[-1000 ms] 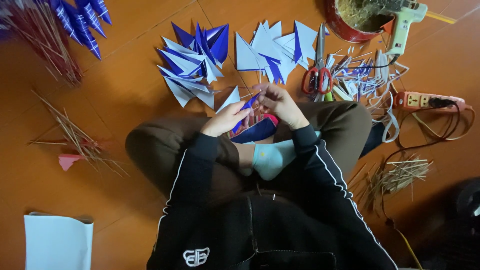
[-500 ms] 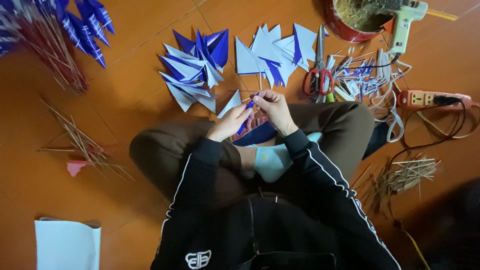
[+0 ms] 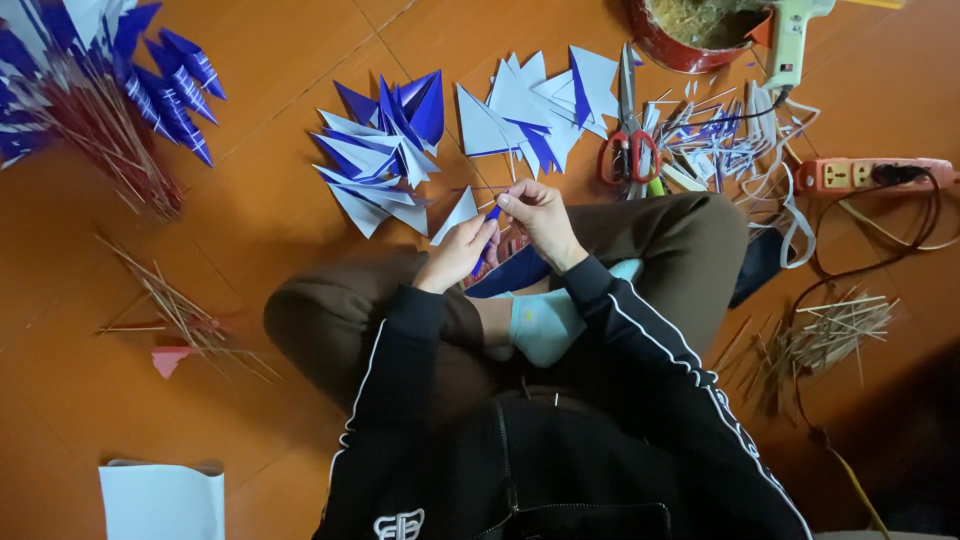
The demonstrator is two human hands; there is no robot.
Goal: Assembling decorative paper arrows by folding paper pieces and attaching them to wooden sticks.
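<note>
The left hand [image 3: 462, 250] and right hand [image 3: 535, 215] are pinching a blue paper piece [image 3: 492, 213] between them over the lap; its thin stick [image 3: 512, 165] is pointing away toward the paper triangles [image 3: 385, 160].

We sit on a smooth orange-brown wooden floor [image 3: 280, 60] with a soft sheen. Our fingers [image 3: 505, 205] pinch a small folded piece of blue and white paper [image 3: 490, 215], matt and crisp. Toward the floor's far edge lie flat blue and white paper triangles [image 3: 385, 150], and scissors with bright metal blades and glossy red plastic handles [image 3: 628, 140]. Thin, dry wooden sticks [image 3: 180, 310] look rough. Our black jacket sleeve [image 3: 400, 340] is smooth cloth.
</note>
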